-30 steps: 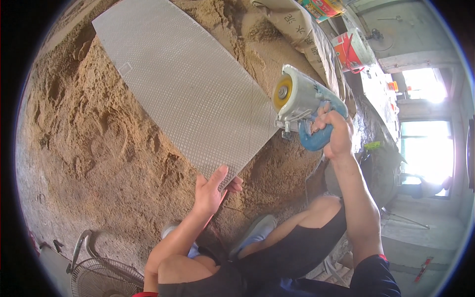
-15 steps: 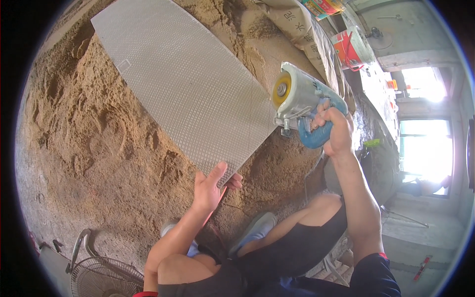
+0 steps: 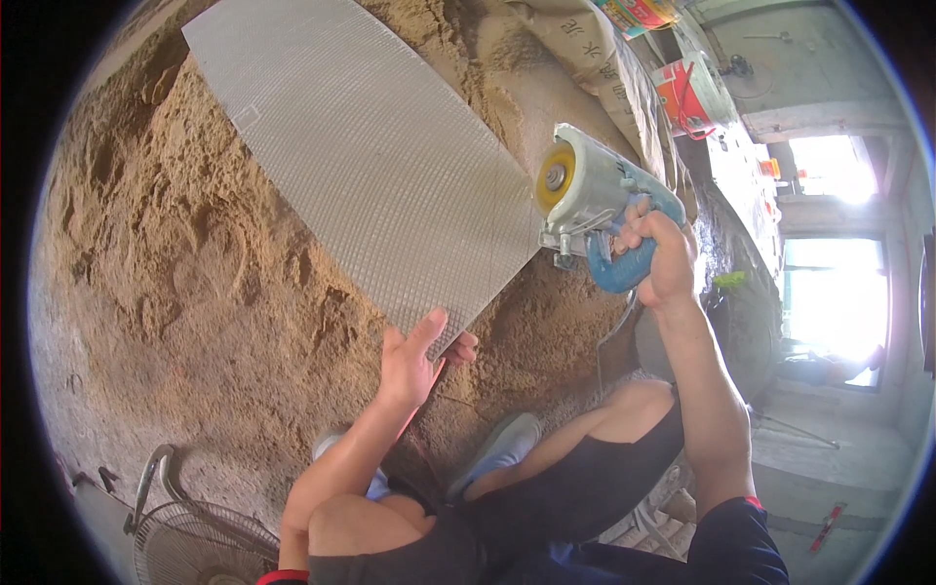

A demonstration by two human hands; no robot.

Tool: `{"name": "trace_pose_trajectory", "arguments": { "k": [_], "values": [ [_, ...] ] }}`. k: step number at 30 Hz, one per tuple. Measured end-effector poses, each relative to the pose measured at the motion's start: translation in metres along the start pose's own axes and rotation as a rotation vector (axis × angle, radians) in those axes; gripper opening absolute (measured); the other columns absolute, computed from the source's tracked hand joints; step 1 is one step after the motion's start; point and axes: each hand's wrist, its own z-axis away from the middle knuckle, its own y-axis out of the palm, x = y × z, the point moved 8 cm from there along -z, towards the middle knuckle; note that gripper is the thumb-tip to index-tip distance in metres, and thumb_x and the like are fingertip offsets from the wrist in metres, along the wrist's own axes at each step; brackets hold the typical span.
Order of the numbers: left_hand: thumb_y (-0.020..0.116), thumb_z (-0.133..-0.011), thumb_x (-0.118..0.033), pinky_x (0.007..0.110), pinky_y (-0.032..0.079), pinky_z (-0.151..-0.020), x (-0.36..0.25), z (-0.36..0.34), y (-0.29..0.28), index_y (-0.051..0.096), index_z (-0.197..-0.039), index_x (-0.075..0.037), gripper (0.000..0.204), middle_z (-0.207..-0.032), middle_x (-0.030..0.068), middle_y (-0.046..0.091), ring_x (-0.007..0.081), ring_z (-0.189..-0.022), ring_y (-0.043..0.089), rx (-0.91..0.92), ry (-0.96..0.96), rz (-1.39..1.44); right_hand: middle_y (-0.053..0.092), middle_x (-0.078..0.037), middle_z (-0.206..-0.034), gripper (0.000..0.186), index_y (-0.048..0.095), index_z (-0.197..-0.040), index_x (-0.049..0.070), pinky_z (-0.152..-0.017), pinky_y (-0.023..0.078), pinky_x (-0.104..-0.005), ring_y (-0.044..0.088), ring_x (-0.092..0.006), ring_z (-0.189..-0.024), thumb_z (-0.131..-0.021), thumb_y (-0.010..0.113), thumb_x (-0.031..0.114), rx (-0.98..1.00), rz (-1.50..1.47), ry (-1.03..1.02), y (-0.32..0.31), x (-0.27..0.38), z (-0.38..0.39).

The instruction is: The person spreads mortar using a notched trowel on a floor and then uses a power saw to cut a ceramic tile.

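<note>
Sand (image 3: 185,253) lay under & around the tile (image 3: 341,166), heaped up on the left; a brown sack (image 3: 590,54) stretched along the far right w/ a red-&-white bucket (image 3: 682,96) beyond it, & a fan (image 3: 200,546) was at near left, well apart. The power tool (image 3: 597,190) blocked the view of the tile's right corner; can't tell if they touched. Tile sat mid-scene, gridded face up, long axis slanting far left to near right. Tool's yellow wheel (image 3: 555,176) faced left, handle end to the right & near. L hand (image 3: 409,363) gripped tile's near corner, thumb on top, fingers under; R hand (image 3: 665,255) was wrapped round the tool's blue handle (image 3: 624,271).
</note>
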Motion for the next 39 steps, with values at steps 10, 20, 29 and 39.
{"name": "trace_pose_trajectory", "arguments": {
  "k": [10, 20, 29, 39],
  "values": [
    [0.058, -0.093, -0.030, 0.035, 0.052, -0.060, 0.002, -0.001, -0.001, 0.061, -0.097, 0.009, 0.039, -0.080, 0.0187, 0.067, 0.0248, -0.067, 0.066, 0.015, -0.003, 0.004, 0.050, -0.005, -0.073, 0.013, 0.053, -0.084, 0.003, -0.053, 0.040, -0.0285, 0.047, -0.0123, -0.058, -0.072, 0.051, -0.002, -0.037, 0.004, 0.018, -0.004, -0.001, 0.003],
    [0.056, -0.094, -0.028, 0.035, 0.053, -0.058, -0.002, -0.002, 0.002, 0.060, -0.097, 0.008, 0.036, -0.078, 0.0187, 0.066, 0.0249, -0.064, 0.066, 0.024, 0.029, -0.021, 0.048, -0.004, -0.072, 0.010, 0.052, -0.082, 0.004, -0.054, 0.041, -0.0275, 0.047, -0.0115, -0.058, -0.074, 0.050, -0.002, -0.051, 0.012, 0.051, -0.003, -0.001, 0.011],
    [0.056, -0.094, -0.030, 0.035, 0.054, -0.058, -0.003, -0.002, 0.003, 0.061, -0.097, 0.008, 0.038, -0.078, 0.0184, 0.067, 0.0246, -0.064, 0.066, 0.034, 0.039, -0.006, 0.046, -0.003, -0.072, 0.011, 0.051, -0.082, 0.005, -0.054, 0.040, -0.0273, 0.045, -0.0113, -0.059, -0.074, 0.050, -0.002, -0.039, 0.015, 0.076, -0.003, -0.002, 0.016],
    [0.055, -0.094, -0.031, 0.035, 0.054, -0.058, -0.001, -0.002, 0.002, 0.061, -0.098, 0.006, 0.038, -0.078, 0.0173, 0.067, 0.0239, -0.064, 0.066, 0.038, 0.061, -0.016, 0.045, -0.003, -0.072, 0.011, 0.050, -0.080, 0.006, -0.055, 0.040, -0.0287, 0.045, -0.0117, -0.059, -0.073, 0.049, -0.003, -0.056, 0.015, 0.095, -0.001, -0.001, 0.023]
  ]
}}
